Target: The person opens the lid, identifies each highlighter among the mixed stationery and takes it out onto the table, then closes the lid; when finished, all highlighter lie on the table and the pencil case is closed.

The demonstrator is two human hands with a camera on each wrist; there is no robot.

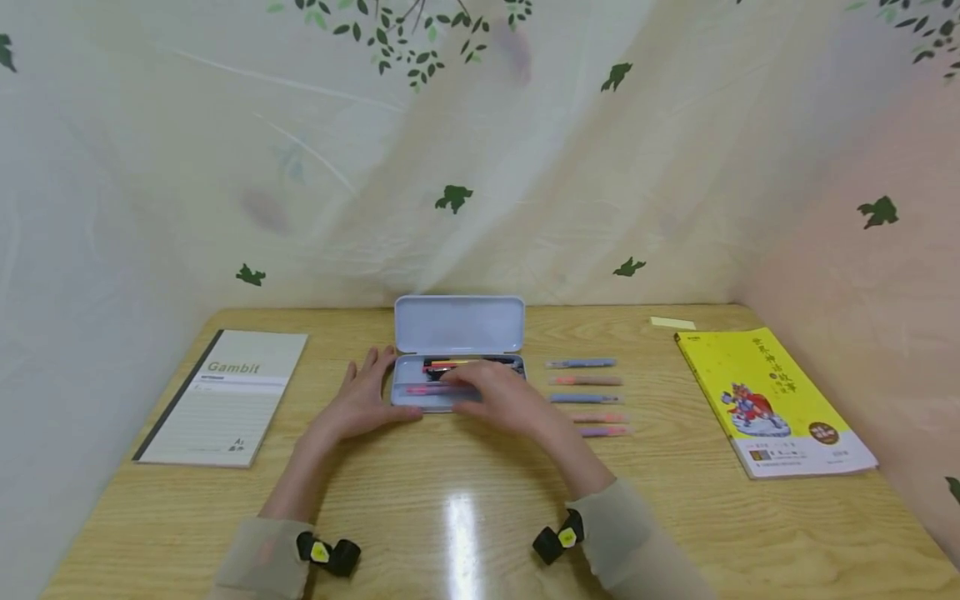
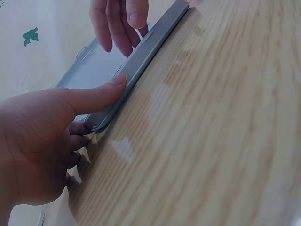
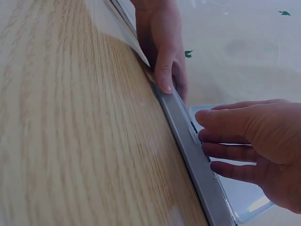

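Note:
A light blue tin pencil case stands on the table with its lid raised at the back. My left hand grips its front left corner, the thumb along the front wall and the fingers at the left end; the left wrist view shows this thumb on the front wall. My right hand reaches over the right half of the case, its fingers bent down into it and its thumb near the front rim. A pink-purple pen lies in the front of the case by the right fingertips. Dark and yellow pens lie behind, partly covered by that hand.
Several highlighter pens, the top one blue, lie in a column right of the case. A Gambit notebook lies at the left, a yellow book at the right. A pale strip lies behind the book. Patterned cloth hangs behind the table.

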